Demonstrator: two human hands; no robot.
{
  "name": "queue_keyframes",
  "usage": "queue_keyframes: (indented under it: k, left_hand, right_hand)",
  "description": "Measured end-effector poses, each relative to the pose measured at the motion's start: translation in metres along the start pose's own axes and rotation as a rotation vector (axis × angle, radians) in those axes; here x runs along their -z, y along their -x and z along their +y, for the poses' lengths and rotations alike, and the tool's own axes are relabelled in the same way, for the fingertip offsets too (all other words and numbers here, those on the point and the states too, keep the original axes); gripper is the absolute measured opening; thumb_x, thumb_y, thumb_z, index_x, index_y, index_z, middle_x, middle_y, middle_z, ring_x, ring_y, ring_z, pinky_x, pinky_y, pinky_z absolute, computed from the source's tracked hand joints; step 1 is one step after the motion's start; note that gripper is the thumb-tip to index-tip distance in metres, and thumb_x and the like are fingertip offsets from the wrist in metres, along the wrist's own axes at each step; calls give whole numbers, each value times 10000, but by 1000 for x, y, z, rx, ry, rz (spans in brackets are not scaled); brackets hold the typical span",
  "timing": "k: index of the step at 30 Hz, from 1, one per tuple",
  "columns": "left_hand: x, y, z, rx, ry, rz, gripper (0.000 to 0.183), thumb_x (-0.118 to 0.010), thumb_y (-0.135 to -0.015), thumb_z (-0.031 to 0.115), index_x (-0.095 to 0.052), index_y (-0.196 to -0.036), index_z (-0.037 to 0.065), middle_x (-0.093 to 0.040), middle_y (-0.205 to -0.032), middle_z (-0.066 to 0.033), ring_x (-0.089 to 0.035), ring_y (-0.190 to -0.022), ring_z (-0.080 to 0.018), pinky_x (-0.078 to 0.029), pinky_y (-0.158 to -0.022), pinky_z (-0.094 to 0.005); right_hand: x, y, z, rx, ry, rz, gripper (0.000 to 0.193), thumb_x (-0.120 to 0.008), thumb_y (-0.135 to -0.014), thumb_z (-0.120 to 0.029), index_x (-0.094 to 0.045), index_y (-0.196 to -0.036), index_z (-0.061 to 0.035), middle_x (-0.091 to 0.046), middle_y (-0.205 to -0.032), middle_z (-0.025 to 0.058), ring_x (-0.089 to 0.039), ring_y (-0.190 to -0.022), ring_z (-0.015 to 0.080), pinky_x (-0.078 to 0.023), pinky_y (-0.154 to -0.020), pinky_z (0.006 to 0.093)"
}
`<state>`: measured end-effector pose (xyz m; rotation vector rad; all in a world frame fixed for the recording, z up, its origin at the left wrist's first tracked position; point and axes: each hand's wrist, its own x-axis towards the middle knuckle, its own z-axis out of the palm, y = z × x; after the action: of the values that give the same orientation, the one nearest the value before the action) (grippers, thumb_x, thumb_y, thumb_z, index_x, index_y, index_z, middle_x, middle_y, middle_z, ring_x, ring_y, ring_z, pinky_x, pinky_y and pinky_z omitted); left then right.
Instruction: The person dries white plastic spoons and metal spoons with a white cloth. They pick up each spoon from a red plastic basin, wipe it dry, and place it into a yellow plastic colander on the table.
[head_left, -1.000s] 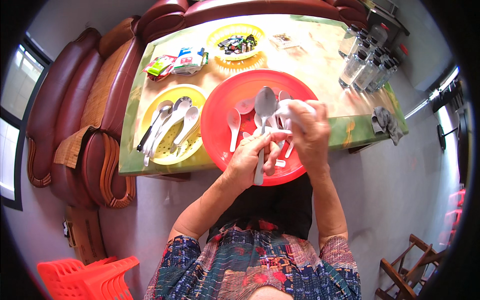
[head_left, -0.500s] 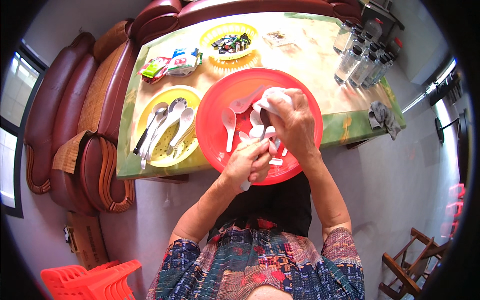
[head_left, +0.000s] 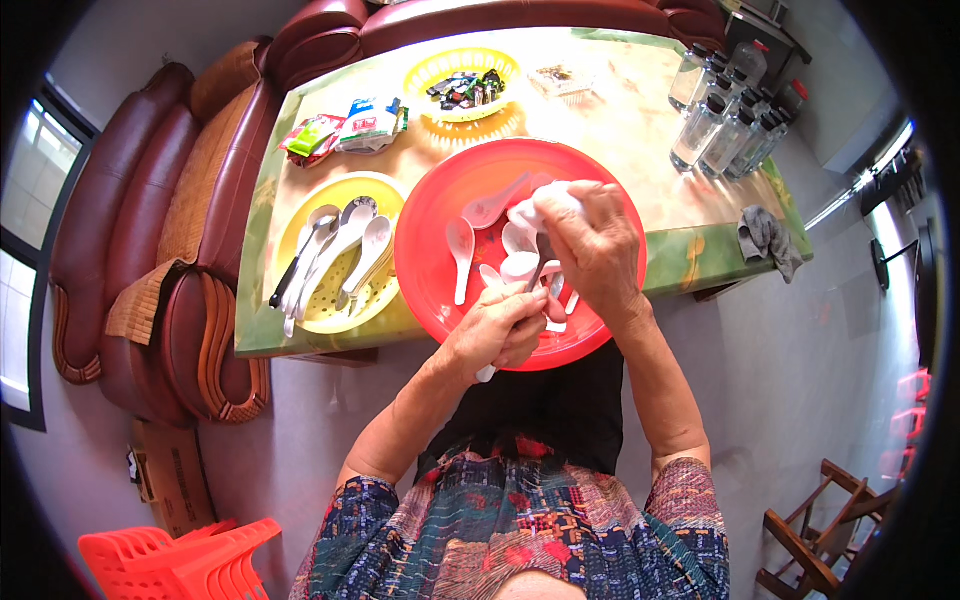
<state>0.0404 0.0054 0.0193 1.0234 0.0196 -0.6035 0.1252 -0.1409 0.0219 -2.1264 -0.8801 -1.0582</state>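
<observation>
My left hand [head_left: 500, 328] is closed round the handle of a spoon [head_left: 541, 262], whose pale handle end pokes out below my fingers. Its grey metal part slants up toward my right hand [head_left: 597, 250], which is closed on a crumpled white cloth [head_left: 548, 204] at the spoon's upper end. The spoon's tip is hidden by cloth and fingers. Both hands are over a large red round basin [head_left: 425, 262]. Inside it lie several white soup spoons, among them one on the left [head_left: 460, 250] and one farther back [head_left: 485, 208]; others are partly covered by my hands.
Left of the basin, a yellow perforated basket [head_left: 290, 225] holds several spoons. Snack packets [head_left: 370, 125] and a yellow basket of small wrapped packets [head_left: 430, 72] stand behind. Lidded glass bottles [head_left: 697, 135] crowd the far right; a grey cloth [head_left: 766, 240] hangs over the table's edge.
My right hand and the white cloth have shifted slightly right and down along the spoon's upper part. My left hand keeps its grip, almost in place.
</observation>
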Motion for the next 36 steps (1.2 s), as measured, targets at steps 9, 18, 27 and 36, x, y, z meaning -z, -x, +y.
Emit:
queue_keyframes:
  k: [9,18,27,36]
  left_hand:
    - [-2,-4,-1,-312,-527,278,403,-362,-1000,278,-618,-1038,-31,-291,-527,66,-259,-458,-30,-227,-442,-200]
    - [-10,-4,-17,-617,-1243,491,156,-520,-924,178,-541,-964,29,-562,-612,-184,-584,-560,-350,-418,-481,-434]
    - [-6,-4,-22,-682,-1478,528,165,-555,-905,187,-558,-983,41,-544,-541,-127,-580,-491,-279,-416,-443,-391]
    - [-2,-8,-24,-743,-1494,575,135,-562,-900,183,-559,-909,48,-517,-507,-112,-569,-468,-271,-413,-427,-385]
  right_hand:
    - [17,3,32,-853,-839,313,181,-562,-925,-153,-614,-1061,-46,-635,-866,17,-572,-743,58,-467,-611,188]
    - [23,-3,-2,-105,-289,-118,180,-666,-708,-63,-644,-883,-95,-596,-904,86,-587,-871,259,-473,-725,345]
    - [13,-8,15,-807,-814,-166,152,-603,-852,-104,-625,-963,-2,-612,-864,107,-627,-790,197,-506,-694,308]
    - [14,15,-11,-25,-172,-114,158,-642,-777,-101,-641,-935,-86,-577,-1026,127,-554,-998,326,-456,-822,395]
